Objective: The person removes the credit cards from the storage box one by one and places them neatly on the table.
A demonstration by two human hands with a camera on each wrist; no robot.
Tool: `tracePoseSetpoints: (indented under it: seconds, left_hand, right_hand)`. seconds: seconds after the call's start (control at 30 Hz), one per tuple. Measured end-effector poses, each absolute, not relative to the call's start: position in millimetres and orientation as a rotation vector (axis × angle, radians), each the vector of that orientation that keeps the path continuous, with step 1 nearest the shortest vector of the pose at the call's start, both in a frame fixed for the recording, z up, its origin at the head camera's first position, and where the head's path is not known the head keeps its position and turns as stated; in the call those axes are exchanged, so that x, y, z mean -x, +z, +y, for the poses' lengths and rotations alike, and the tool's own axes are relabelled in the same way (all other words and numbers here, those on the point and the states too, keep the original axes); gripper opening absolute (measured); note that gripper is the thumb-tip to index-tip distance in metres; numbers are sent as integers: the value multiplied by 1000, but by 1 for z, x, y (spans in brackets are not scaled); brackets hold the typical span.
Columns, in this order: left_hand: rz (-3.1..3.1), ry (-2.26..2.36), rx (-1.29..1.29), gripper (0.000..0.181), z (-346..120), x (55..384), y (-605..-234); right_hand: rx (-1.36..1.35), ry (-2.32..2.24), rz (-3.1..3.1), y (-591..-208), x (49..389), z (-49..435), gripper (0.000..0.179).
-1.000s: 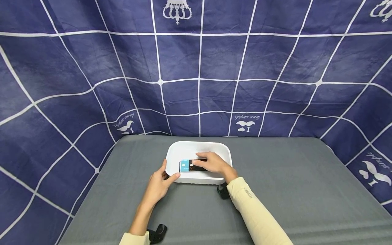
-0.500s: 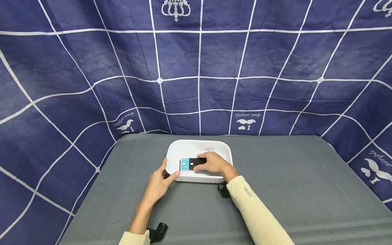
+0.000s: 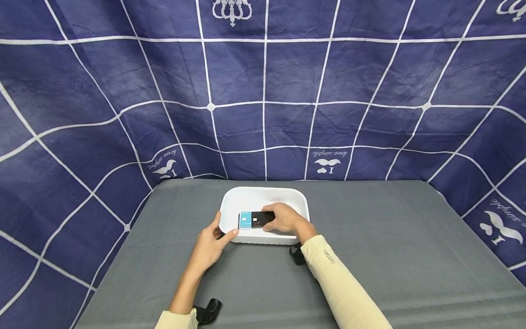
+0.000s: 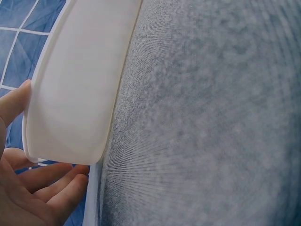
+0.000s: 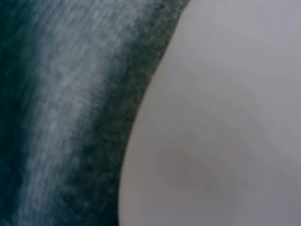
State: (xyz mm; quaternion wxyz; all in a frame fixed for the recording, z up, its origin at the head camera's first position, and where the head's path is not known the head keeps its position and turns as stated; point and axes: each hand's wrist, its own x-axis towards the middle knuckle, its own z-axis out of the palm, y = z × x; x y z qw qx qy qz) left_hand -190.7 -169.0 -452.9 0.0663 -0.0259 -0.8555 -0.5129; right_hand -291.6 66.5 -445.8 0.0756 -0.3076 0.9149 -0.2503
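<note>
A white plastic bin (image 3: 263, 237) sits on the grey table, its open top showing in the head view. Inside, a light blue card (image 3: 245, 220) and a black card marked VIP (image 3: 257, 220) lie side by side, overlapping. My right hand (image 3: 286, 219) reaches in over the bin's right side and holds the black card's right part between thumb and fingers, covering that end. With my left hand (image 3: 207, 246) I grip the bin's near left corner, thumb at the front rim and fingers along the outer left side. The right wrist view shows only the bin's blurred wall (image 5: 211, 117).
The grey cloth-covered table (image 3: 370, 246) stretches to both sides of the bin. Behind it hangs a blue curtain (image 3: 287, 91) with white grid lines. Black wrist cameras sit at both sleeves, the left one (image 3: 208, 311) over the table's near part.
My right thumb has slid from the top of the black card to its near edge, uncovering more of the VIP lettering. The left hand keeps its grip on the bin.
</note>
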Motion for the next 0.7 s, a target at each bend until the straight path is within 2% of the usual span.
tracePoseSetpoints:
  seconds: [0.3,0.7]
  left_hand:
    - [-2583,-1543,78,88,-167,192,-449]
    - [-2613,-1680,83,91,-169,189,-451]
  right_hand:
    - [937,-794,2741,-441,291,70,45]
    - [928,-922,2746,-443,293,68,53]
